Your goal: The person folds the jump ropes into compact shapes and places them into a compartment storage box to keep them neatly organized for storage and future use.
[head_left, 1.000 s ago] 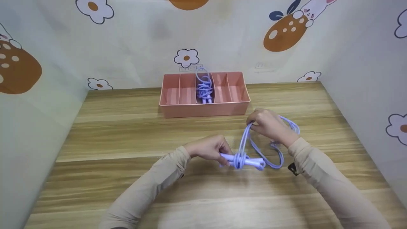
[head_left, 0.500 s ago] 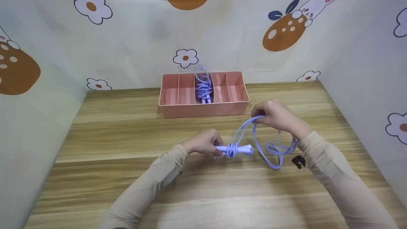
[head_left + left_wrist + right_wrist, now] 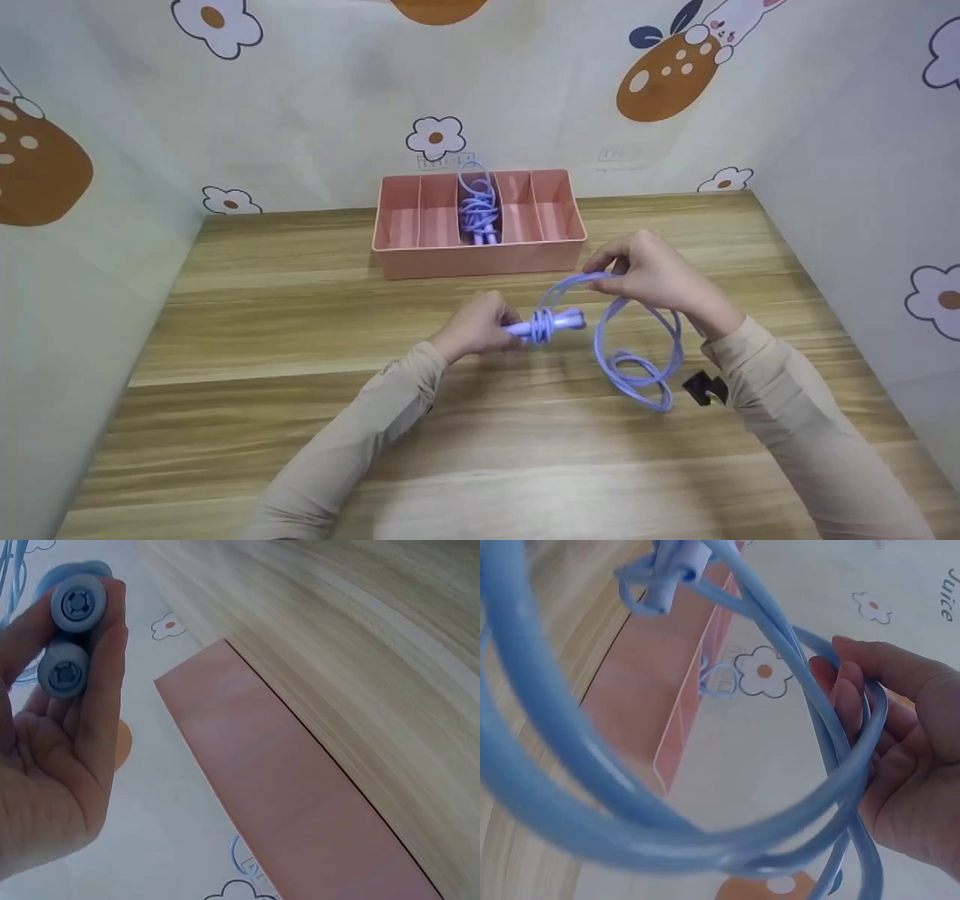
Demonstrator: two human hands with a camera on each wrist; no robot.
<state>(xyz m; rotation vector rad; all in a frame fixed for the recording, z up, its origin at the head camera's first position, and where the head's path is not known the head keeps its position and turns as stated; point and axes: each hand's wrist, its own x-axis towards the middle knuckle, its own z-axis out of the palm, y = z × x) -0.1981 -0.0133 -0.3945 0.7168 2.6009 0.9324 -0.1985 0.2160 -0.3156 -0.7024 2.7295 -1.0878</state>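
Here's the stage: a broad wood-grain tabletop (image 3: 285,300), streaked tan and brown, with a bright glare at the near edge. A pale paper-like back wall (image 3: 322,120) stands behind it, printed with outlined white flowers and a spotted orange-brown fruit (image 3: 664,82) hugged by a white rabbit. Walls close in left and right too. Against the back wall sits a pink rectangular five-compartment box (image 3: 480,262), a bluish-violet wound rope bundle (image 3: 478,214) in its middle slot.

Out front, the left hand (image 3: 480,326) grips a pair of pale violet tubular handles (image 3: 571,319) side by side, their round ends facing the left wrist camera. They're held nearer the person than the box, glossy blue-violet cord (image 3: 598,341) wound round them. From there the cord arcs up to the right hand (image 3: 652,274), pinched between thumb and fingers, then drops in wide loops below; whether they touch the wood, I can't tell.
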